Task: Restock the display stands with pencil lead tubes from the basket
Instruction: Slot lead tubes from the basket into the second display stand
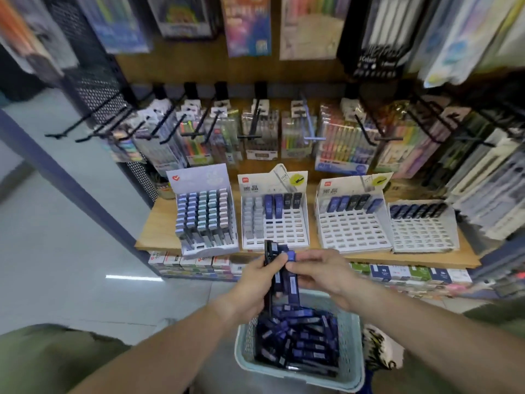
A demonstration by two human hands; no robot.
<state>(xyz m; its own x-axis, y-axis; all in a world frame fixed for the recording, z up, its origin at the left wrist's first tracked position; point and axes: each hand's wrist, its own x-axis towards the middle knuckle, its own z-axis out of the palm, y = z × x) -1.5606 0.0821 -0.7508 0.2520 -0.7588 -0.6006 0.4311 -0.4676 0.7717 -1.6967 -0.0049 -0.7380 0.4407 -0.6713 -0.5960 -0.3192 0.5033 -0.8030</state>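
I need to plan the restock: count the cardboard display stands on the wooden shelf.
4, in a row on the wooden shelf: a nearly full grey stand leftmost, then three mostly empty white stands rightward. None seems hidden.

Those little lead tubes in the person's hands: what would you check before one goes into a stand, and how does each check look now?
1. Left hand has a firm grip on its bundle of tubes: ok.
2. Right hand pinches a single blue tube: ok.
3. Free slots in the second stand: ok, many rows empty.
4. Tube type matches that stand: cannot tell, labels blurred.
5. Basket has more stock: ok.
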